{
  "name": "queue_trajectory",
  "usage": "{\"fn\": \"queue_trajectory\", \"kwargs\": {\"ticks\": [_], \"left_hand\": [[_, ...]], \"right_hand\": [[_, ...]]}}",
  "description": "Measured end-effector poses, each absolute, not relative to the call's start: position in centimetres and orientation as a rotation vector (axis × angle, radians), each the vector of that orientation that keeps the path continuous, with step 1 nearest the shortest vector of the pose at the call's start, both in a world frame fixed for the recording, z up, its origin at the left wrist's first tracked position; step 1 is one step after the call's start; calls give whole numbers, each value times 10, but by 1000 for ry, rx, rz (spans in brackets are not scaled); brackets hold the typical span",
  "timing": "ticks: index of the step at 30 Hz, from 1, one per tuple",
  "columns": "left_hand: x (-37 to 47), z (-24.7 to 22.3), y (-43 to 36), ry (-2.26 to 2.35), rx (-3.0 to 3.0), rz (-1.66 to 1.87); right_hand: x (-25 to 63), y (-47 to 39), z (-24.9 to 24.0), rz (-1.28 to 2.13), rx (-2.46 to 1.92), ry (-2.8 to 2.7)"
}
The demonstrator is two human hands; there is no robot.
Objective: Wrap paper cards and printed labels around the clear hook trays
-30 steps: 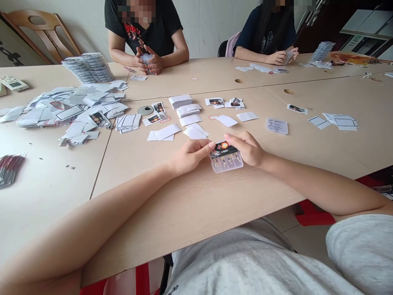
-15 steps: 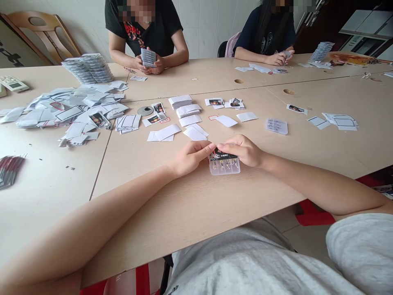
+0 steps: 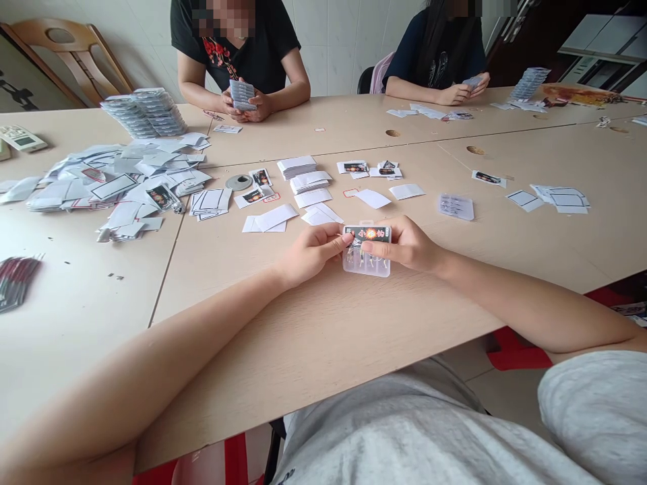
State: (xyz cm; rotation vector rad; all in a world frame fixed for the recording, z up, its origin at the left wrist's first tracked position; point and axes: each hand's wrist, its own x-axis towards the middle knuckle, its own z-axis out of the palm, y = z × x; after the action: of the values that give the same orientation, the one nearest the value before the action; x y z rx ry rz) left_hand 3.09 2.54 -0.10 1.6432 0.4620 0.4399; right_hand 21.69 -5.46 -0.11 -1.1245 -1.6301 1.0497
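Between my hands is a small clear plastic box (image 3: 370, 267) of what look like fishing hooks, with a dark printed label (image 3: 371, 233) across its upper part. My left hand (image 3: 318, 252) grips the box's left side, thumb on the front. My right hand (image 3: 409, 246) holds the right side, its thumb lying across the front below the label. The fingers behind the box are hidden. A similar clear box (image 3: 455, 207) lies on the table beyond my right hand, apart from it. White cards (image 3: 322, 214) lie just past my left hand.
A large heap of white cards (image 3: 121, 175) spreads at the left, with stacked clear boxes (image 3: 146, 113) behind it. A grey tape roll (image 3: 239, 182) lies near small card stacks (image 3: 303, 173). Two people sit opposite, each holding boxes or a small item. The table edge (image 3: 404, 367) is close to me.
My right thumb has moved down off the label, showing its bright print. The box has shifted slightly upward in my hands. Across the table, the right-hand person's hands have moved a little.
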Motion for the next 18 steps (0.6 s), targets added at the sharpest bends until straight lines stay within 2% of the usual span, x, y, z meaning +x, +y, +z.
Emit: {"fn": "queue_trajectory", "kwargs": {"ticks": [11,18], "left_hand": [[32,-3,26,464,1655,467],[35,-10,31,524,1508,607]], "right_hand": [[218,-56,4,1062,-1116,-1685],[239,-51,17,989,-1433,-1834]]}}
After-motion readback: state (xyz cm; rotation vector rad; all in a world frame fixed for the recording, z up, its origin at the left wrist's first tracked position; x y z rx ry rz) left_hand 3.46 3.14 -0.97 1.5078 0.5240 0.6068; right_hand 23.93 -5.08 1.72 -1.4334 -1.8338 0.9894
